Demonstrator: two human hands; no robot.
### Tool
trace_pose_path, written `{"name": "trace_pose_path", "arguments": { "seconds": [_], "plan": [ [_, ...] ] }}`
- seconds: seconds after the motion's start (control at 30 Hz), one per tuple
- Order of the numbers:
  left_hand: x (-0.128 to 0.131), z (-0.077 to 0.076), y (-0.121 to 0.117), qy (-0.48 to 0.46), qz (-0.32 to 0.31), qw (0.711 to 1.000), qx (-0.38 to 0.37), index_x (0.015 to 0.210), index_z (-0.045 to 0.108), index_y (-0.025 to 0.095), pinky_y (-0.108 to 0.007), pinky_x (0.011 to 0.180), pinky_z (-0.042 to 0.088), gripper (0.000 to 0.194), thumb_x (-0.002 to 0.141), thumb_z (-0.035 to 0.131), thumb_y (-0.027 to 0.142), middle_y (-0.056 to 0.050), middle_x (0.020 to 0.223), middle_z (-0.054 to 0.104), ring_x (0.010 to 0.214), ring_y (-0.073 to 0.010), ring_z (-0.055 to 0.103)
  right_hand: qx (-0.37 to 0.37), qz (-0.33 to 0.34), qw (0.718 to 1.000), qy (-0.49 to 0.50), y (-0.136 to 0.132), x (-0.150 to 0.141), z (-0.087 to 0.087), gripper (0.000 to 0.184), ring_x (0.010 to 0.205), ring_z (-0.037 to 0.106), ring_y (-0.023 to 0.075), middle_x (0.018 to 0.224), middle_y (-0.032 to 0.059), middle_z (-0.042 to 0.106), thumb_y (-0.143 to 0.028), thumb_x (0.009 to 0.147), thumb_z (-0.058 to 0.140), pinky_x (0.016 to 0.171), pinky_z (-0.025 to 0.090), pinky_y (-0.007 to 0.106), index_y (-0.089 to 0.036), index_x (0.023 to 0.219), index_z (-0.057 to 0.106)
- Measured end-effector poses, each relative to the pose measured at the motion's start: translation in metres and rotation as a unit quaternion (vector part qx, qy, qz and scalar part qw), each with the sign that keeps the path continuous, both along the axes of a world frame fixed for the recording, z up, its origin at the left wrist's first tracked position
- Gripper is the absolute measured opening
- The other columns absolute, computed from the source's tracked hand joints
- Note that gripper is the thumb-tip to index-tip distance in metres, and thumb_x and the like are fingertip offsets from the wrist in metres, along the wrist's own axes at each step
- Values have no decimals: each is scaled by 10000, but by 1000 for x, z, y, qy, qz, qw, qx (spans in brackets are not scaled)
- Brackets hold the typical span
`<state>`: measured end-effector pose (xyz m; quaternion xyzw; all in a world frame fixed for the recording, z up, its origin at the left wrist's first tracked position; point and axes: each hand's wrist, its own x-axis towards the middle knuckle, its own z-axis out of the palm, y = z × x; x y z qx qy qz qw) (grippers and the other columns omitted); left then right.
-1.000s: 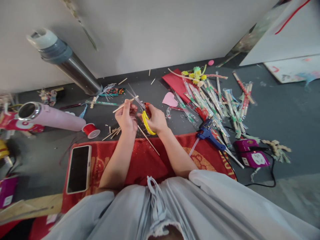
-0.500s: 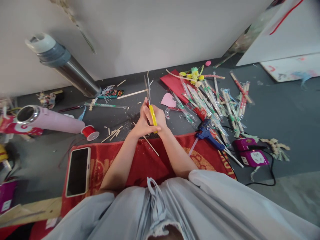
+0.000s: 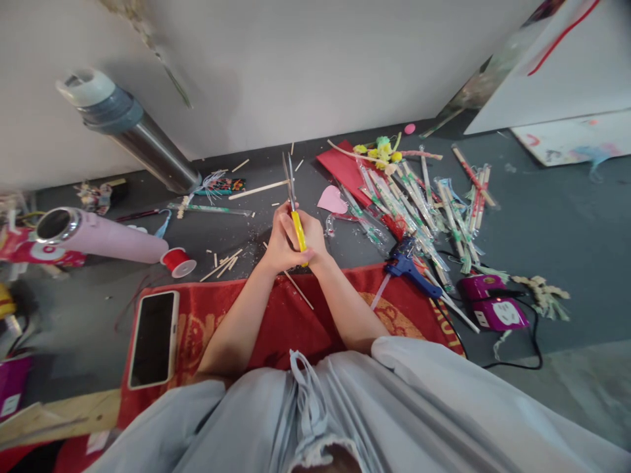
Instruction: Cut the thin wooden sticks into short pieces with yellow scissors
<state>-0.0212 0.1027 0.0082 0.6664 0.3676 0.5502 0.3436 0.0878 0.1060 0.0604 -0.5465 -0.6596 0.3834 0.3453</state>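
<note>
A pair of yellow-handled scissors point(image 3: 299, 231) is clasped between my two hands, blades pointing away from me and slightly parted. My left hand point(image 3: 282, 242) wraps the handles from the left, its thumb reaching across them. From the other side my right hand point(image 3: 315, 235) closes round them; most of its fingers are hidden. A thin wooden stick point(image 3: 259, 190) ends at the blades, though I cannot tell whether they touch it. Another stick point(image 3: 298, 290) lies below my wrists on the red towel point(image 3: 276, 322). Cut stick pieces point(image 3: 224, 264) are scattered to the left.
Right of my hands are a pink paper heart point(image 3: 332, 200), a pile of wrapped sticks point(image 3: 409, 197), a blue glue gun point(image 3: 411, 272) and a purple power socket point(image 3: 493, 305) with cables. At left stand a pink bottle point(image 3: 108, 238), ribbon spool point(image 3: 178, 262), steel flask point(image 3: 152, 148) and phone point(image 3: 154, 338).
Both hands stay clasped round the scissors. The blades have tilted slightly to the left, and the view has shifted a little.
</note>
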Motion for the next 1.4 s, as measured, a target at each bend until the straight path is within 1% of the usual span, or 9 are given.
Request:
{"name": "trace_pose_path", "arguments": {
  "seconds": [0.27,0.37,0.5,0.6,0.7,0.83,1.03,1.23,1.4],
  "plan": [
    [0,3,-1,-27,-26,998,-50,1355,445,232,-500,1181,258,1103,424,832,680,-168,1420,443,1381,-363,371,-5,1,999,-34,2,1,-1,527,700,652,225,781,73,684,-692,863,397,652,468,321,-199,866,581],
    [0,12,0,-82,-21,994,-75,1347,462,270,-476,1152,321,1016,491,793,705,-150,1435,456,1375,-339,403,7,4,999,-53,5,4,-2,511,700,643,221,772,66,674,-698,858,395,647,457,313,-212,850,552],
    [-1,39,0,-222,106,967,-67,1247,568,327,-378,1004,486,644,701,702,642,-86,1329,574,1209,-235,575,30,28,997,-59,5,3,-3,496,689,622,204,748,42,644,-706,849,407,640,432,286,-221,842,506],
    [-2,57,-1,-308,200,928,-58,1054,680,276,-314,917,529,417,729,739,531,-39,1009,705,949,-153,673,44,48,996,-55,2,0,-3,489,707,614,198,782,42,637,-697,846,427,645,425,283,-215,882,500],
    [-3,64,-1,-344,241,905,-60,875,701,228,-286,852,547,371,664,793,519,-6,819,702,763,-116,676,64,63,995,-34,0,-3,-3,488,751,613,196,840,48,637,-679,848,444,673,445,295,-206,956,496],
    [-1,66,-2,-344,282,892,-86,791,662,213,-282,831,550,319,710,758,506,12,740,672,715,-104,665,105,73,992,-9,-1,-2,-5,507,893,625,220,960,85,641,-667,842,473,769,484,337,-198,1035,468],
    [7,68,-8,-356,278,887,-95,830,657,227,-248,781,534,327,738,728,532,28,717,631,718,-98,654,128,86,988,-29,0,-2,-9,487,1004,615,253,1053,124,622,-615,854,493,830,501,389,-189,1084,432],
    [12,75,-11,-381,300,866,-122,803,644,218,-233,766,527,289,748,734,486,34,714,622,693,-82,637,140,95,985,-37,1,-1,-14,493,1034,608,263,1093,152,615,-601,866,480,853,501,396,-173,1104,426],
    [8,75,-9,-427,280,847,-150,687,597,198,-183,670,505,294,754,734,449,53,637,594,593,-52,606,167,94,981,-33,1,-2,-14,569,1080,591,293,1129,175,612,-646,836,508,915,486,440,-168,1135,431]
  ]
}}
